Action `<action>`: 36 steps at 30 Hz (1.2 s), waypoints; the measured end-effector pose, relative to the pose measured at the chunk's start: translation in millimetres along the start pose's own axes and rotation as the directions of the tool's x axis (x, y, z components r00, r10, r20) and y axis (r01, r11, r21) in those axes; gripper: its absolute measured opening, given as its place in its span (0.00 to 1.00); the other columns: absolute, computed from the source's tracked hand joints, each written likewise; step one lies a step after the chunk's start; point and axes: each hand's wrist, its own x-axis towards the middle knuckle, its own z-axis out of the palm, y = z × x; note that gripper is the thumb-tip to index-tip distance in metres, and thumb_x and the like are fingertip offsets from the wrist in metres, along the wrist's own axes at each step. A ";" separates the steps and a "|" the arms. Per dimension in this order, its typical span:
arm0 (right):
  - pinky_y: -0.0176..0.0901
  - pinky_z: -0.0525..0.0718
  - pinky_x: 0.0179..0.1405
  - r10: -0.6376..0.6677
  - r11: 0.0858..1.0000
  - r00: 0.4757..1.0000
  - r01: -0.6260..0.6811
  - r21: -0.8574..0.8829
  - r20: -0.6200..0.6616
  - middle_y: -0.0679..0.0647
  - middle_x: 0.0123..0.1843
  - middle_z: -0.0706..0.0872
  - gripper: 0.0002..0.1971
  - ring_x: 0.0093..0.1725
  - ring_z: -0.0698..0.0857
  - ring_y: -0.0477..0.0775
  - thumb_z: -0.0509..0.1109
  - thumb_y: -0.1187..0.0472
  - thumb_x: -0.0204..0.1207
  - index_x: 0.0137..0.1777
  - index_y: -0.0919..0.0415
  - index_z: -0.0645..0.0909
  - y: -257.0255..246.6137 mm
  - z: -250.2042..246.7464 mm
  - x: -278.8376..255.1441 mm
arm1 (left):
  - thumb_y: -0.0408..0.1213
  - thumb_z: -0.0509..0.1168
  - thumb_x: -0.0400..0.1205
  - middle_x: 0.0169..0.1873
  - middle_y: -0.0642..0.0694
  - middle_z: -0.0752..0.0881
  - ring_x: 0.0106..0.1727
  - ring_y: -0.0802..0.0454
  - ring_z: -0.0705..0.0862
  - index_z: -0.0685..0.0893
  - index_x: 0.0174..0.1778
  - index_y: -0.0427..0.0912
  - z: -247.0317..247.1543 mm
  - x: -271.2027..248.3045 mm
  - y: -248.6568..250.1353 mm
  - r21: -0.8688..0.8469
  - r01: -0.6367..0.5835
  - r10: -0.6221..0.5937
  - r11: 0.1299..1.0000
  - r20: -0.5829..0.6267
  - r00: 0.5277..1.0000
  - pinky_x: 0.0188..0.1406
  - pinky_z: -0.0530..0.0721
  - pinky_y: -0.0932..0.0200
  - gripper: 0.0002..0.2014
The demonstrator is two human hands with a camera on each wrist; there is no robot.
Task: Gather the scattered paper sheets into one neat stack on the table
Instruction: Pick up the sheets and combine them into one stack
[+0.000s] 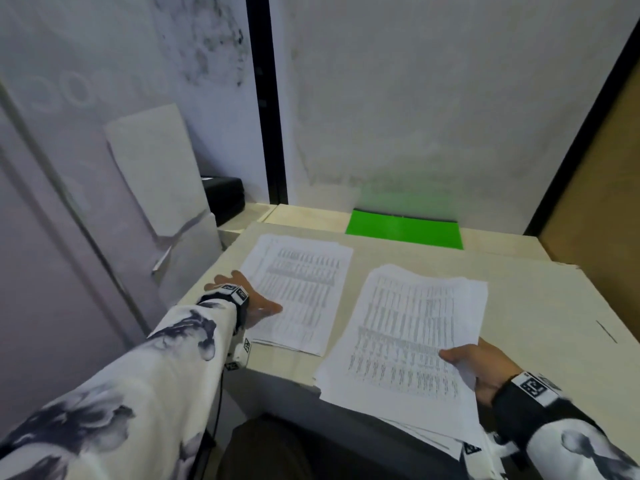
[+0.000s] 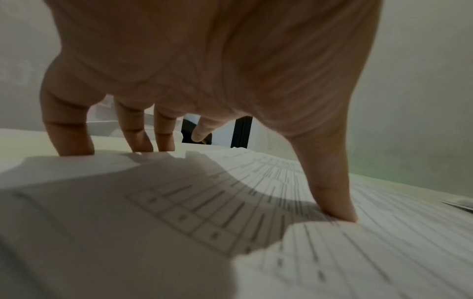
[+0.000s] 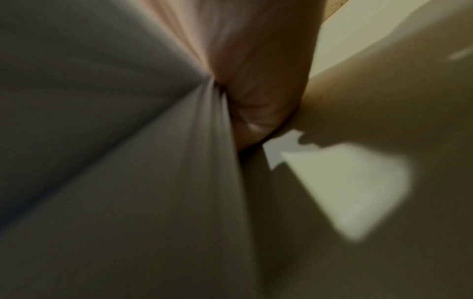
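Two lots of printed white sheets lie on the beige table [image 1: 540, 306]. The left pile [image 1: 301, 289] sits near the table's left edge. My left hand [image 1: 254, 294] holds that pile's left edge, thumb [image 2: 330, 192] pressing on top of the sheets [image 2: 179, 212] while the fingers [image 2: 74, 137] reach down behind the raised edge. The right bundle [image 1: 408, 341] is fanned unevenly and overhangs the table's front edge. My right hand [image 1: 465, 363] grips its lower right corner, thumb on top, fingers hidden beneath. The right wrist view is blurred and shows sheets [image 3: 128, 161] against my right hand [image 3: 256, 91].
A bright green sheet [image 1: 405, 228] lies flat at the back of the table against the wall. A black box [image 1: 225, 197] stands at the back left beside leaning white boards [image 1: 156, 168]. A brown panel [image 1: 595, 202] bounds the right side.
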 end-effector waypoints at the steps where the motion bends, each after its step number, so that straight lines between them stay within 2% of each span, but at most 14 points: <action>1: 0.57 0.92 0.35 0.010 1.000 1.000 -0.010 0.004 0.011 0.69 0.66 0.86 0.27 0.58 0.87 0.70 0.59 0.83 0.80 0.78 0.67 0.73 -0.6 -0.7 -0.2 | 0.79 0.69 0.47 0.81 0.33 0.65 0.78 0.30 0.70 0.54 0.84 0.43 -0.9 2.8 -1.5 -0.020 -0.002 0.001 1.000 -0.010 1.000 0.75 0.74 0.35 0.72; 3: 0.59 0.91 0.37 0.010 1.000 0.999 -0.010 0.011 0.034 0.68 0.62 0.86 0.27 0.56 0.87 0.70 0.59 0.83 0.80 0.77 0.64 0.74 -0.4 -2.3 0.1 | 0.74 0.74 0.50 0.76 0.35 0.73 0.72 0.33 0.77 0.59 0.81 0.40 -7.3 4.4 -5.8 -0.088 -0.003 0.002 0.996 -0.017 1.000 0.69 0.80 0.39 0.68; 5: 0.62 0.89 0.44 0.003 1.000 0.999 -0.003 0.010 0.033 0.68 0.65 0.85 0.28 0.56 0.87 0.70 0.59 0.83 0.80 0.79 0.65 0.73 0.5 -2.6 0.0 | 0.70 0.76 0.56 0.71 0.37 0.80 0.65 0.36 0.84 0.66 0.78 0.36 -12.7 5.0 -9.0 -0.144 -0.012 0.009 0.990 -0.022 1.000 0.61 0.84 0.47 0.60; 8: 0.61 0.87 0.49 -0.002 1.000 1.000 0.002 0.002 0.001 0.69 0.67 0.84 0.29 0.58 0.86 0.70 0.58 0.84 0.80 0.80 0.68 0.71 3.0 -3.4 5.7 | 0.60 0.76 0.66 0.49 0.40 0.88 0.47 0.40 0.88 0.82 0.61 0.34 -15.2 6.6 -5.6 -0.311 -0.002 0.007 0.950 0.015 1.000 0.46 0.85 0.54 0.37; 9: 0.63 0.86 0.52 0.002 1.000 1.000 -0.002 0.005 -0.004 0.70 0.68 0.83 0.28 0.60 0.86 0.71 0.58 0.84 0.80 0.80 0.69 0.72 2.7 -3.4 6.1 | 0.55 0.77 0.68 0.48 0.39 0.88 0.46 0.39 0.87 0.83 0.58 0.34 -15.3 6.0 -2.1 -0.389 0.010 0.008 0.921 0.046 0.999 0.47 0.86 0.53 0.31; 13: 0.71 0.80 0.66 -0.012 1.000 1.000 0.012 0.007 -0.005 0.71 0.76 0.80 0.31 0.72 0.80 0.75 0.57 0.85 0.80 0.82 0.68 0.70 3.0 -5.1 7.8 | 0.39 0.79 0.74 0.65 0.37 0.85 0.65 0.35 0.84 0.82 0.69 0.31 -15.9 6.1 14.6 -0.588 -0.080 0.147 0.805 0.066 0.987 0.67 0.83 0.46 0.29; 17: 0.68 0.78 0.68 -0.040 0.999 0.999 0.040 0.028 0.000 0.72 0.78 0.78 0.31 0.75 0.78 0.76 0.55 0.86 0.80 0.83 0.69 0.69 2.5 -1.6 4.5 | 0.32 0.77 0.69 0.54 0.39 0.90 0.55 0.38 0.87 0.88 0.58 0.41 -39.8 -5.4 30.8 -0.671 -0.278 0.283 0.687 -0.105 0.953 0.61 0.86 0.43 0.19; 21: 0.61 0.82 0.59 -0.033 0.997 0.999 0.033 0.065 -0.001 0.72 0.77 0.79 0.31 0.73 0.79 0.76 0.55 0.87 0.79 0.82 0.70 0.70 1.6 -0.5 5.3 | 0.30 0.75 0.74 0.47 0.48 0.89 0.48 0.48 0.87 0.85 0.60 0.47 -102.2 -38.6 39.8 -0.702 -0.468 0.421 0.536 -0.258 0.869 0.51 0.83 0.53 0.18; 25: 0.75 0.76 0.71 -0.005 1.000 1.000 0.005 -0.006 -0.025 0.72 0.76 0.80 0.29 0.72 0.80 0.77 0.57 0.84 0.80 0.80 0.70 0.72 -0.6 0.4 -0.2 | 0.24 0.70 0.79 0.58 0.39 0.91 0.55 0.41 0.91 0.83 0.67 0.36 -135.9 -66.7 44.2 -0.883 -0.410 0.548 0.228 -0.232 0.804 0.55 0.88 0.46 0.19; 27: 0.77 0.74 0.74 0.019 1.000 0.999 -0.020 -0.016 -0.041 0.71 0.75 0.81 0.26 0.72 0.80 0.78 0.61 0.82 0.79 0.77 0.69 0.74 0.9 -1.4 1.2 | 0.22 0.68 0.80 0.59 0.37 0.90 0.54 0.41 0.90 0.82 0.67 0.34 -121.4 -79.9 57.3 -0.930 -0.317 0.544 0.185 -0.172 0.821 0.50 0.88 0.49 0.19; 29: 0.79 0.73 0.74 0.053 0.993 0.994 -0.062 -0.098 -0.092 0.71 0.77 0.79 0.34 0.75 0.79 0.77 0.76 0.74 0.69 0.78 0.70 0.73 3.2 -3.8 2.3 | 0.21 0.68 0.79 0.58 0.36 0.90 0.52 0.39 0.90 0.84 0.63 0.35 -84.9 -92.7 73.5 -0.945 -0.230 0.562 0.234 -0.062 0.825 0.51 0.88 0.48 0.17; 30: 0.81 0.73 0.73 0.060 0.992 0.992 -0.071 -0.107 -0.109 0.71 0.78 0.78 0.41 0.75 0.79 0.77 0.82 0.69 0.61 0.77 0.71 0.73 7.0 -12.2 11.2 | 0.22 0.70 0.78 0.58 0.35 0.90 0.54 0.37 0.90 0.85 0.62 0.35 -60.2 -98.8 80.8 -0.925 -0.212 0.567 0.316 0.005 0.823 0.54 0.88 0.45 0.16; 33: 0.74 0.74 0.75 0.054 0.998 0.986 -0.060 -0.031 -0.158 0.71 0.83 0.70 0.41 0.78 0.75 0.75 0.76 0.53 0.66 0.79 0.67 0.70 1.6 -13.0 10.3 | 0.28 0.76 0.73 0.53 0.38 0.91 0.52 0.39 0.90 0.88 0.59 0.36 13.0 -113.6 94.3 -0.769 -0.223 0.518 0.599 0.160 0.840 0.60 0.87 0.46 0.18; 36: 0.63 0.58 0.85 -0.012 0.996 0.993 0.023 0.089 -0.114 0.52 0.91 0.57 0.43 0.90 0.56 0.62 0.67 0.36 0.78 0.89 0.52 0.58 -10.7 0.8 -11.7 | 0.37 0.73 0.67 0.41 0.45 0.91 0.39 0.48 0.87 0.90 0.48 0.38 44.1 -126.7 103.5 -0.646 -0.288 0.487 0.707 0.150 0.860 0.43 0.88 0.60 0.14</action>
